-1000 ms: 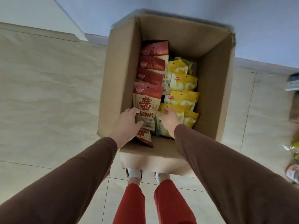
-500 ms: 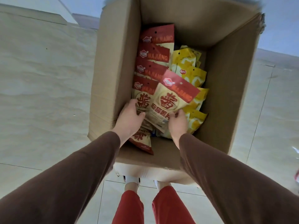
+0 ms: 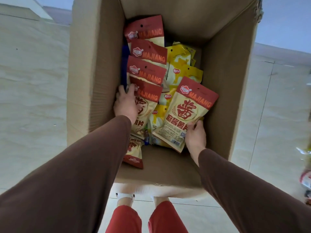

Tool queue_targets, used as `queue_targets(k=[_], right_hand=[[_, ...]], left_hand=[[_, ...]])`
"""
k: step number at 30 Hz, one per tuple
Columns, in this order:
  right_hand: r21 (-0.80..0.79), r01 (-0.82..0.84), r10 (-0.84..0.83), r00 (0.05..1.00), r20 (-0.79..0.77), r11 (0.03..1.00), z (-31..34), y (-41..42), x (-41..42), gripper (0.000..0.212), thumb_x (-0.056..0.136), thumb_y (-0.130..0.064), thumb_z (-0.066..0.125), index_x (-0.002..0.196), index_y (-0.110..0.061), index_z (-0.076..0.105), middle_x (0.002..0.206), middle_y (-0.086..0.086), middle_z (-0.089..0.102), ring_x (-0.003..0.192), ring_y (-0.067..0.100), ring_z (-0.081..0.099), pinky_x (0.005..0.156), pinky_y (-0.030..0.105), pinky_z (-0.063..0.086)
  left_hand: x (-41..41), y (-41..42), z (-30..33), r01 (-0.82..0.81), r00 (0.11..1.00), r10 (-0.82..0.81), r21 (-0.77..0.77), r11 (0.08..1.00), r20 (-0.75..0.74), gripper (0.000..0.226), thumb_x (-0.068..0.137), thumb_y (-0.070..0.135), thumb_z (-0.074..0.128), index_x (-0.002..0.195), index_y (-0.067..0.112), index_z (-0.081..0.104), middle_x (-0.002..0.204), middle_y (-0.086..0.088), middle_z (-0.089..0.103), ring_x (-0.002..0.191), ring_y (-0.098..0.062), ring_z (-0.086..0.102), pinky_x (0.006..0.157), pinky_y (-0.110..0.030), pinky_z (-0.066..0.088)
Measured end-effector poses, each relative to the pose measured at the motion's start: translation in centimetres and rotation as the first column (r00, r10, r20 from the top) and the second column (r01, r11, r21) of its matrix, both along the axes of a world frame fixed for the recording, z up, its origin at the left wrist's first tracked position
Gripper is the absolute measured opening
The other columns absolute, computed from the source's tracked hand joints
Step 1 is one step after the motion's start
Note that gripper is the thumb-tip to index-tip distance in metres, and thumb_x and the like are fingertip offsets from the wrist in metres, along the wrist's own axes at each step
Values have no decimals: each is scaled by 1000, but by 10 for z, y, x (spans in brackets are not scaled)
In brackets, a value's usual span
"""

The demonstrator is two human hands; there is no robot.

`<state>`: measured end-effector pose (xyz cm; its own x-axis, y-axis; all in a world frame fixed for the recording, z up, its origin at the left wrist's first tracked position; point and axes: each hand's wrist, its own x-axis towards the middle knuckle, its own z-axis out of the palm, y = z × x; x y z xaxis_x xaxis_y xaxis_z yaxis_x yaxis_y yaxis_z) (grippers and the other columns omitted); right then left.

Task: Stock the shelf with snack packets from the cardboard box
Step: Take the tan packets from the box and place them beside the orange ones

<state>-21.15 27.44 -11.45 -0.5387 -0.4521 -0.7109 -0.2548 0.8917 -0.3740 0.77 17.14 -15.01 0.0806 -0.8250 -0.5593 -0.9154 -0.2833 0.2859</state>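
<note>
The right hand (image 3: 195,135) pinches the lower right corner of a red-and-cream MAJIANG packet (image 3: 186,113), thumb on the printed face and fingers hidden behind it, so the packet stands lifted and tilted toward one o'clock above the others. The left hand (image 3: 125,105) is well apart from it at nine o'clock, fingers curled over the left edge of the front packet (image 3: 146,105) of a red row; whether the thumb has closed underneath cannot be told.

That row of red MAJIANG packets (image 3: 148,52) runs toward twelve o'clock along the left wall of the cardboard box (image 3: 94,68). Yellow packets (image 3: 183,64) lie heaped at about one o'clock from the left hand, partly under the lifted packet. One more red packet (image 3: 133,153) lies loose at six o'clock, beside the left sleeve (image 3: 80,165). The box sits on a pale tiled floor (image 3: 33,81). The shelf itself is not in view; only some blurred coloured goods (image 3: 305,182) show at the right edge, about four o'clock.

Risks, as I judge them: a corner pinch on a slick, puffy bag is weak, so the lifted packet may swing or slip back while clearing the right wall. If the left hand pulls its packet by one edge, the overlapping neighbours could drag up and topple.
</note>
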Motion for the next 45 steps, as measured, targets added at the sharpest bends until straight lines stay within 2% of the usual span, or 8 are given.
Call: queue_targets(k=[6, 10, 15, 19, 22, 31, 39, 45], right_hand=[[-1, 88, -86, 970, 226, 996, -12, 8, 0, 42, 92, -45, 69, 123, -28, 44, 116, -12, 59, 101, 12, 59, 91, 38, 52], [58, 161, -171, 943, 284, 985, -19, 12, 5, 51, 87, -27, 80, 120, -24, 42, 117, -8, 59, 105, 16, 59, 91, 40, 53], [48, 280, -281, 913, 295, 959, -3, 14, 14, 13, 95, -18, 70, 101, -25, 60, 103, -5, 70, 99, 21, 69, 88, 42, 58], [15, 349, -322, 848, 421, 937, 43, 7, 14, 13, 97, -19, 67, 90, -29, 70, 102, -4, 76, 99, 20, 72, 93, 44, 58], [-14, 414, -352, 789, 504, 910, 105, -2, 2, 5, 98, -23, 67, 99, -27, 70, 101, -3, 77, 89, 17, 74, 73, 34, 62], [-201, 600, -286, 616, 734, 774, 373, 9, -91, 36, 105, -19, 52, 140, -11, 54, 133, 12, 68, 122, 31, 64, 107, 53, 48], [-421, 852, -188, 489, 852, 311, 632, 124, -185, 57, 104, -46, 46, 149, -12, 47, 147, 14, 56, 135, 30, 54, 110, 47, 47], [-562, 816, -196, 578, 792, 137, 761, 215, -248, 71, 85, -25, 79, 146, -10, 46, 140, 21, 60, 95, 30, 73, 69, 40, 61]], left_hand=[[6, 14, -10, -371, 897, 429, 355, 858, -102, 108, 79, 64, 72, 155, 22, 8, 145, -11, 50, 124, -34, 57, 102, -48, 48], [5, 26, -10, -482, 813, 576, 460, 746, -83, 124, 74, 52, 84, 157, 13, 1, 148, -11, 48, 134, -34, 50, 109, -49, 43], [6, 42, 3, -457, 775, 607, 506, 731, -176, 53, 79, 21, 85, 126, 15, 62, 121, -3, 69, 111, -26, 66, 86, -42, 58], [1, 38, 60, -464, 678, 650, 484, 741, -345, 34, 80, 23, 84, 111, 19, 71, 102, 6, 74, 97, -19, 72, 71, -33, 60], [-8, 25, 129, -455, 633, 638, 456, 765, -439, 31, 83, 20, 82, 111, 19, 68, 102, 7, 73, 95, -12, 69, 66, -26, 55], [-85, -12, 422, -205, 648, 395, 350, 914, -651, 19, 87, 16, 76, 103, 24, 68, 106, 1, 76, 96, -24, 70, 85, -42, 59], [-225, 30, 694, 281, 530, -85, 80, 956, -844, 28, 89, 19, 72, 116, 22, 66, 107, 5, 77, 103, -23, 72, 89, -42, 57], [-361, 110, 818, 463, 362, -257, -66, 884, -896, 28, 89, 20, 71, 117, 18, 68, 104, 0, 77, 96, -25, 72, 84, -40, 57]])
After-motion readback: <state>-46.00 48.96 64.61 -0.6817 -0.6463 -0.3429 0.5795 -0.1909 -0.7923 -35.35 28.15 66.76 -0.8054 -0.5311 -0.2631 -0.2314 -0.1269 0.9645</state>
